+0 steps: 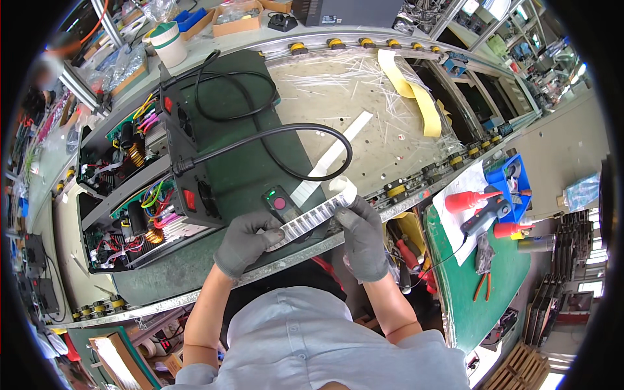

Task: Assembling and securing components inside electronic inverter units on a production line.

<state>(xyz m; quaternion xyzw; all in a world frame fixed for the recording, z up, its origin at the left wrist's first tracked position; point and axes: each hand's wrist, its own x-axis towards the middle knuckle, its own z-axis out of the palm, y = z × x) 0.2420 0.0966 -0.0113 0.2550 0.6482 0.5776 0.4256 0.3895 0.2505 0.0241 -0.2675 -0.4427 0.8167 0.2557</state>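
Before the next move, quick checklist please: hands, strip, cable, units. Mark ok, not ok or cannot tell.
1. Gloves on both hands: ok. Left hand and right hand wear grey gloves.
2. Label strip gripped on both sides: ok. The left hand pinches one end, the right holds it near the other.
3. Strip flat along its length: not ok. The end by the right hand curls.
4. Black cable clear of the strip: cannot tell. Its loop passes close by; contact is unclear.
5. Both units covered: not ok. Wiring is exposed in each.
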